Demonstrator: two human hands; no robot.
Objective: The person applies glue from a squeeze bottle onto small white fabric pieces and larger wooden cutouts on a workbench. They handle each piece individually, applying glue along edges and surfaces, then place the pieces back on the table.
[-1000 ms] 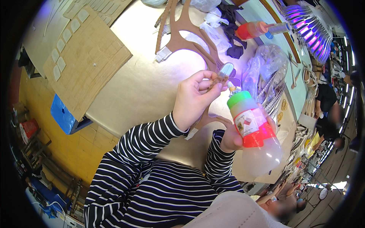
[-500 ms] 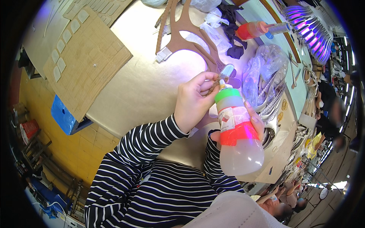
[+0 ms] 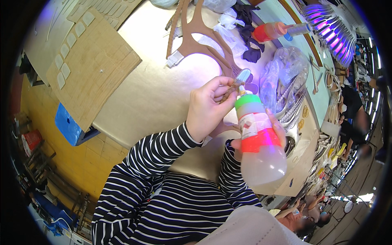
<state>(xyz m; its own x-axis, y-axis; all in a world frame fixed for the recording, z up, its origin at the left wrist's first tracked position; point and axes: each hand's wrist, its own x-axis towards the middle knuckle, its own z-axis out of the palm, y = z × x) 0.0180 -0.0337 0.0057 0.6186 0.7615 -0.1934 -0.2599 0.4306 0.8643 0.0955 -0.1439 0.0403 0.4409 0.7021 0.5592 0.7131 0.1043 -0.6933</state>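
Observation:
My left hand (image 3: 206, 107) pinches a small brown strap piece with a pale, rounded, shiny end (image 3: 243, 75) over the table. A translucent squeeze bottle (image 3: 263, 165) with a green collar and red tape is gripped in my right hand (image 3: 277, 127), whose fingers wrap its far side and are partly hidden. The bottle tilts with its narrow nozzle (image 3: 241, 89) up against or very near the piece; contact cannot be made out. Cloudy liquid shows inside. Beyond my hands lies a brown cut-out strap part (image 3: 191, 36) with a white tab.
A cardboard sheet (image 3: 96, 69) carrying several pale oval pieces lies at left. Behind are an orange-red bottle (image 3: 265, 32), dark cloth scraps (image 3: 250, 52) and clear plastic bags (image 3: 281, 69). Braided straps (image 3: 292, 110) sit at right, under a glowing purple lamp (image 3: 328, 28). A blue stool (image 3: 68, 123) stands below left.
The bottle in my right hand has shifted slightly right and up, its nozzle moving along the strap piece. My left hand has barely moved and keeps its pinch.

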